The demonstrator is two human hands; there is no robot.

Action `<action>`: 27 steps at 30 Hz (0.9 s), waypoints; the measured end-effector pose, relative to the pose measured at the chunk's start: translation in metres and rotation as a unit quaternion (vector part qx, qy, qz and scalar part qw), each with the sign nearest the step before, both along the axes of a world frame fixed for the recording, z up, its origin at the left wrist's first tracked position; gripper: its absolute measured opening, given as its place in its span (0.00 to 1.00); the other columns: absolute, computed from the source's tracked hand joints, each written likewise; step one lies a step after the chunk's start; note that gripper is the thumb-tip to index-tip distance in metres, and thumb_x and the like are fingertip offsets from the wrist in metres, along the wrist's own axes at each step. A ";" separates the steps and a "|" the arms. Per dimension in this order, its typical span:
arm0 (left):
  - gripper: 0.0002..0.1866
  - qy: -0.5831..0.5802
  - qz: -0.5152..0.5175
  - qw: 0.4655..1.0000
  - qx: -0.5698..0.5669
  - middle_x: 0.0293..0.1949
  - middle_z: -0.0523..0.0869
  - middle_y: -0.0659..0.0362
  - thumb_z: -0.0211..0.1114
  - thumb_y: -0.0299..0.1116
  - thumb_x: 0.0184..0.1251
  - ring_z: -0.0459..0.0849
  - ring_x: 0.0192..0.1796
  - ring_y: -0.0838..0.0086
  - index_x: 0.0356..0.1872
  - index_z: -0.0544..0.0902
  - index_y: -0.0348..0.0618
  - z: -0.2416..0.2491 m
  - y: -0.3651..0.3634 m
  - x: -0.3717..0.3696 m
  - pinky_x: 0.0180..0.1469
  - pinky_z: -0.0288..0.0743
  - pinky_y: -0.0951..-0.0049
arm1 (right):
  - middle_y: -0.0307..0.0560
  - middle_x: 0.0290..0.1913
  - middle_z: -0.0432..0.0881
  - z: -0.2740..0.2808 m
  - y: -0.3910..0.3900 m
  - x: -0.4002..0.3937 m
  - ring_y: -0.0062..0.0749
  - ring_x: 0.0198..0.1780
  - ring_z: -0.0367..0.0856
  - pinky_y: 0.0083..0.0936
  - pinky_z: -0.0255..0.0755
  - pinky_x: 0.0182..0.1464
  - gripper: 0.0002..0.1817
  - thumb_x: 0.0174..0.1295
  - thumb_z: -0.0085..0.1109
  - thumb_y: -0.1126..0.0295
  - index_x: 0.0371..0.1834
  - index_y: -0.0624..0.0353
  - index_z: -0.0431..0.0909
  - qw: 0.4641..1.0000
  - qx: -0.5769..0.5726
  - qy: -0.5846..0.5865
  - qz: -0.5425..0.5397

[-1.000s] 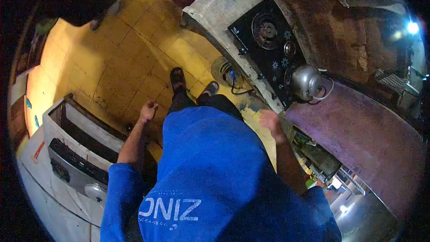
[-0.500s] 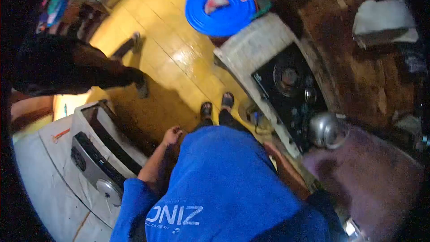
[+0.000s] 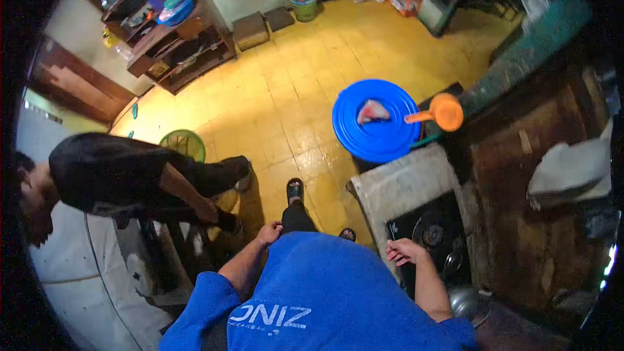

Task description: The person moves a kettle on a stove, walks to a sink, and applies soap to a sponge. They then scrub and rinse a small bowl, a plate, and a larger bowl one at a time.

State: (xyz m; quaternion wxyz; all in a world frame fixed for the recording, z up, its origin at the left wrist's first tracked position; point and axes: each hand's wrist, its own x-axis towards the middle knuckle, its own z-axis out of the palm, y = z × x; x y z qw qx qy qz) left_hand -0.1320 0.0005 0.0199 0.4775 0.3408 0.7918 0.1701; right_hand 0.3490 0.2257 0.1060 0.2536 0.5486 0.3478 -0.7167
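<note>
The right hand, seemingly empty, fingers loosely apart, has risen beside the gas stove at three o'clock from the body, putting it within reach. The left hand hangs near the shirt, fingers curled, grip unclear.

Warm-lit yellow floor, dark corners, fisheye curvature, slight blur, grainy shadows

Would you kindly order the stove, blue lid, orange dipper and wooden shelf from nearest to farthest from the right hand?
From the right hand:
1. Stove, on its right.
2. Blue lid and orange dipper, ahead: too close to call.
3. Wooden shelf, far ahead, left.
</note>
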 end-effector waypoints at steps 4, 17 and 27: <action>0.21 0.019 0.034 0.998 -0.047 0.50 0.85 0.47 0.56 0.43 0.69 0.83 0.54 0.59 0.54 0.80 0.40 0.016 0.040 -0.036 0.57 0.74 0.65 | 0.34 0.37 0.83 0.008 0.057 -0.089 0.25 0.40 0.81 0.32 0.74 0.37 0.20 0.66 0.54 0.46 0.48 0.49 0.80 0.997 -0.014 0.078 0.022; 0.26 -0.017 0.106 0.994 0.000 0.52 0.83 0.42 0.60 0.43 0.65 0.82 0.55 0.57 0.59 0.77 0.38 -0.002 0.185 -0.318 0.59 0.74 0.65 | 0.40 0.46 0.81 0.009 0.139 -0.307 0.31 0.48 0.75 0.32 0.71 0.49 0.21 0.71 0.45 0.52 0.51 0.56 0.78 0.950 0.177 0.248 -0.068; 0.24 -0.025 0.180 0.980 0.081 0.53 0.82 0.46 0.60 0.39 0.66 0.81 0.55 0.63 0.58 0.76 0.34 0.034 0.333 -0.444 0.59 0.72 0.66 | 0.39 0.38 0.82 -0.057 0.280 -0.376 0.28 0.32 0.78 0.31 0.74 0.33 0.16 0.69 0.46 0.54 0.41 0.52 0.79 0.991 0.059 -0.052 0.112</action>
